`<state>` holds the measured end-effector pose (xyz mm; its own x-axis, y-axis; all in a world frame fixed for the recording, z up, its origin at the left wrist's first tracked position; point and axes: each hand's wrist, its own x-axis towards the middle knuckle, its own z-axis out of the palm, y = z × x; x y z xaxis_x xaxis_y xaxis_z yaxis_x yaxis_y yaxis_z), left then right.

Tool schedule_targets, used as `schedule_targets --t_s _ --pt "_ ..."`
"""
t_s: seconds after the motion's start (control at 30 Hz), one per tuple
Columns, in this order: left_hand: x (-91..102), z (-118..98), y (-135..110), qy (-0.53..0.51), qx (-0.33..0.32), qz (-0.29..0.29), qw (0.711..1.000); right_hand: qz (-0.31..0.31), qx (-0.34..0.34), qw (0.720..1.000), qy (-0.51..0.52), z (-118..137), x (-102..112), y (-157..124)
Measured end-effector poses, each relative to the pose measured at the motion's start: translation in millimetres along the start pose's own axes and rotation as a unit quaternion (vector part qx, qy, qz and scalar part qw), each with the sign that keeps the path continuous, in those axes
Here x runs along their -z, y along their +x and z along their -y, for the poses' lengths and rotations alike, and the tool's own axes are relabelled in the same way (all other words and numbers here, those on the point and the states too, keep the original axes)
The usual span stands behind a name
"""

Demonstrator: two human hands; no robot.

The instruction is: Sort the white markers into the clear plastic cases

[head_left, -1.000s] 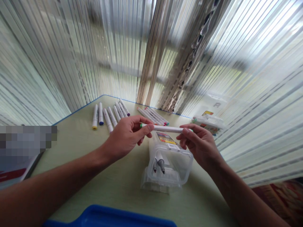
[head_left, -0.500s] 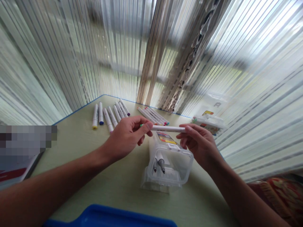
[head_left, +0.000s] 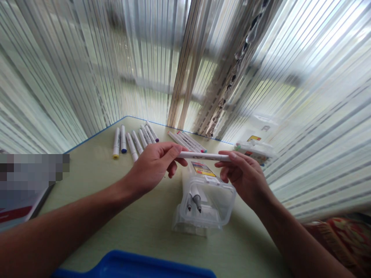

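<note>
A white marker (head_left: 204, 156) is held level between my two hands, above the back of a clear plastic case. My left hand (head_left: 158, 164) pinches its left end between thumb and fingers, which cover that tip. At the right end, the thumb and fingers of my right hand (head_left: 245, 170) are closed on it. Below lies the clear case (head_left: 232, 204), its open end towards me and a yellow label on top. Two markers with grey tips (head_left: 197, 199) lie inside it.
Several white markers (head_left: 131, 144) with coloured ends lie at the back left, and more markers (head_left: 188, 142) at the back centre. A second clear case (head_left: 255, 148) stands at the back right. A blue tray (head_left: 139, 266) is at the front edge; string curtains (head_left: 145, 77) hang behind.
The left hand's grip has shifted slightly on the marker, and its green end no longer shows. Small dark lettering on the barrel is now visible. The case and other markers stay put.
</note>
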<state>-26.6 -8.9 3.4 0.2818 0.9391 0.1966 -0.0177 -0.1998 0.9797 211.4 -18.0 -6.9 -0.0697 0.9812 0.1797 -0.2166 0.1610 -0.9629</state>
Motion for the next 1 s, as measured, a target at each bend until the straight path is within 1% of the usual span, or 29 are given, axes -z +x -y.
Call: schedule_targets --t_s 0.1,0.27,0.53,0.73,1.0 --pt "1.1 0.3 -0.3 0.029 -0.009 0.015 0.999 0.0 0.004 1.0 -0.01 -1.9 0.4 0.2" --pt "1.7 0.7 -1.9 0.06 -0.018 0.018 0.998 0.002 0.004 1.0 -0.023 -3.1 -0.9 -0.7" --pt "0.8 1.8 -2.4 0.069 -0.015 0.025 0.997 0.01 0.002 1.0 -0.019 -2.5 -2.1 -1.4" --pt "0.4 1.4 -0.1 0.029 -0.002 0.011 1.0 0.013 -0.01 1.0 0.007 -1.2 -1.1 -0.5" --pt "-0.8 3.8 2.1 -0.06 0.023 -0.016 0.998 0.012 -0.03 0.999 0.035 2.7 -2.1 -0.4"
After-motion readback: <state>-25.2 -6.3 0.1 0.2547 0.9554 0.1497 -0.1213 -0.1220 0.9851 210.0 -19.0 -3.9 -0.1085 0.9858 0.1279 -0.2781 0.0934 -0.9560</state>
